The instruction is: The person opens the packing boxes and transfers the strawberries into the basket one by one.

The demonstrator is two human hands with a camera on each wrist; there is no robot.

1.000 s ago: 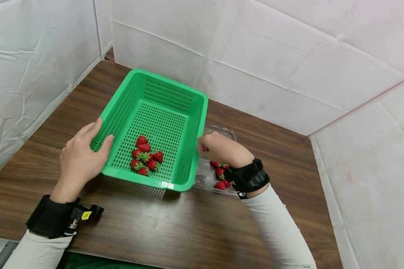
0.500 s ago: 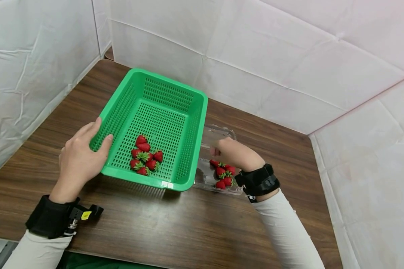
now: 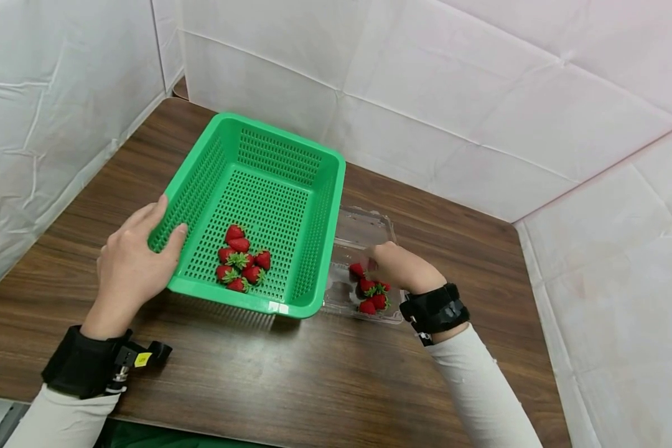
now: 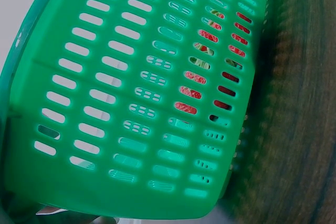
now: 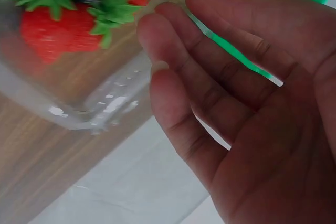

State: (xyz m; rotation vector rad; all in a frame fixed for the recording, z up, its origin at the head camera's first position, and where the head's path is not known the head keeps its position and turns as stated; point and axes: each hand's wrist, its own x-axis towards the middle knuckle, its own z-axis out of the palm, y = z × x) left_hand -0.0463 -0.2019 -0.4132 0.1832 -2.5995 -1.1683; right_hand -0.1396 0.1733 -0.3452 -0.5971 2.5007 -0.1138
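My left hand [image 3: 137,255] holds the left side of a green plastic basket [image 3: 294,142], its thumb over the rim. Several red strawberries [image 3: 238,244] with green leaves lie inside at the basket's near end; their red shows through the slots in the left wrist view. On the right, my right hand [image 3: 400,267] reaches over a clear plastic box [image 3: 336,292] with more strawberries [image 3: 379,302] in it. The right wrist view shows this hand's fingers loosely bent and apart, nothing between them, close beside the strawberries [image 5: 52,30].
The basket's right side overlaps the clear box in the head view. Both stand on a dark wood-grain table [image 3: 291,386]. White sheeting [image 3: 403,93] covers the walls behind and at both sides. Each wrist wears a black strap [image 3: 435,309].
My right hand has moved from the basket's right rim, rightward and toward me, down over the strawberries in the clear box. The left hand and basket stay almost still.
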